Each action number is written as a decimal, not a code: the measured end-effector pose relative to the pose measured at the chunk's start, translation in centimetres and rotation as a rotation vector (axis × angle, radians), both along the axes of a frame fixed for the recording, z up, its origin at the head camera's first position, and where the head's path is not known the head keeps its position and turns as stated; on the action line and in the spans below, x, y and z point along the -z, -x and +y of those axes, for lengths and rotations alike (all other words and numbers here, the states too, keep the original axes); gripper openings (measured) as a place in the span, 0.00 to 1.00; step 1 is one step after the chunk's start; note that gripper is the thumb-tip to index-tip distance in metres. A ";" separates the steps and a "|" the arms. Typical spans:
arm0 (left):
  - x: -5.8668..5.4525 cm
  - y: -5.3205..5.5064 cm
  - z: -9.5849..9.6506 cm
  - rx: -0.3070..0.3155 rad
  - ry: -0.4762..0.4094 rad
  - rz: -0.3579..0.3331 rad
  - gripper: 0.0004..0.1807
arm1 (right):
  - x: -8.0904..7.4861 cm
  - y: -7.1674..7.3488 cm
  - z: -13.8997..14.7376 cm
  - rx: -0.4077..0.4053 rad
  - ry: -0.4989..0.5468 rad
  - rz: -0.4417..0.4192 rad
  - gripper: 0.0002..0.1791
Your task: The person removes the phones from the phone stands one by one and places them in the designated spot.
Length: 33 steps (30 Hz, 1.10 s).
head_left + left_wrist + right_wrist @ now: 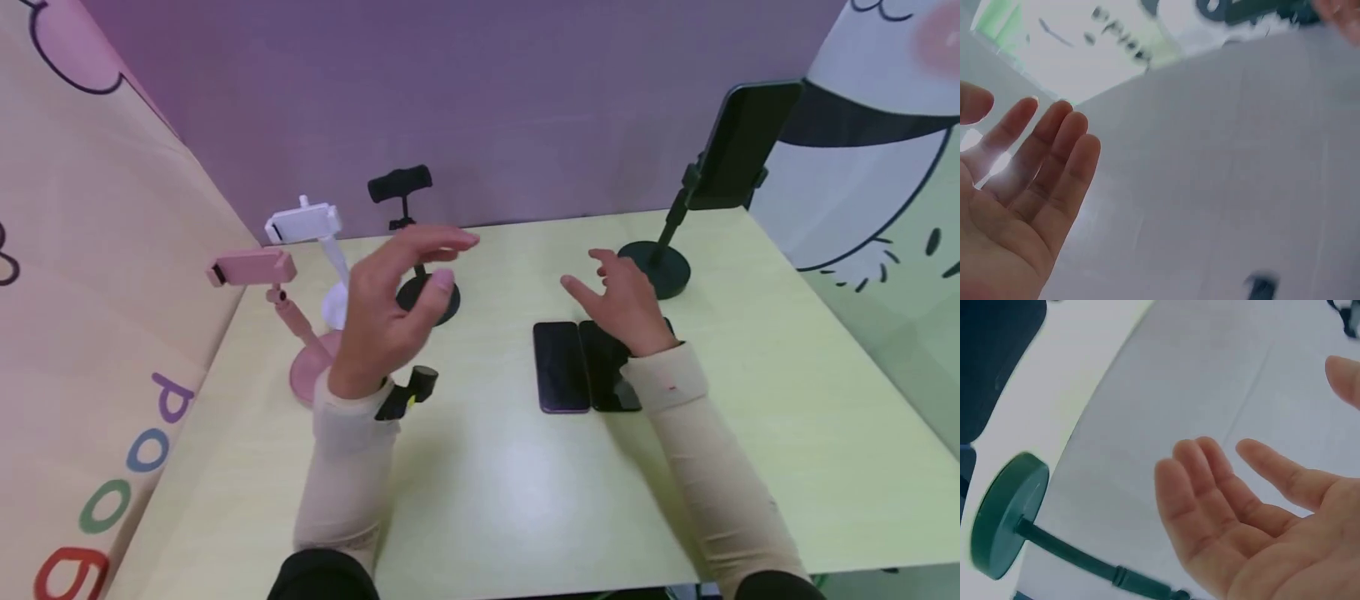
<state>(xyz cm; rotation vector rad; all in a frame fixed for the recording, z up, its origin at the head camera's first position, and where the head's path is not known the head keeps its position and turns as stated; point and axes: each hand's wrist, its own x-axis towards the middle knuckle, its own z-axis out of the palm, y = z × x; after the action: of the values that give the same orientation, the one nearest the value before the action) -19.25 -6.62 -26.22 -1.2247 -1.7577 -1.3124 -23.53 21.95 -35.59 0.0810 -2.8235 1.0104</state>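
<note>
My left hand (390, 308) is raised above the left part of the table, in front of a black phone stand (401, 184). Its fingers are bent loosely with nothing between them; the left wrist view shows the bare palm (1010, 231). My right hand (626, 304) hovers over two dark phones (561, 367) lying side by side, covering part of the right-hand phone (602, 358). Nothing is in its grasp, and the fingers are spread from the thumb. Just beyond it stands a dark green phone stand (656, 265) bearing an upright, tilted phone (746, 146).
A pink phone stand (255, 267) and a white phone stand (303, 223) stand at the left, their holders without phones. The pale table (510, 508) meets a purple back wall (510, 108). A printed side wall (97, 333) rises along the left edge.
</note>
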 end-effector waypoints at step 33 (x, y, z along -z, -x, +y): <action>0.8 11.0 24.5 -0.020 0.351 -0.918 0.31 | -7.9 1.4 15.5 0.253 0.457 -0.071 0.53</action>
<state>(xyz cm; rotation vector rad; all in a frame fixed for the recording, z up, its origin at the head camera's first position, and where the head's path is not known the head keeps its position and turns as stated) -30.26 17.84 -26.97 -0.7871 -2.7126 -1.7627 -24.88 37.44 -27.64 -0.3557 -2.4957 1.5777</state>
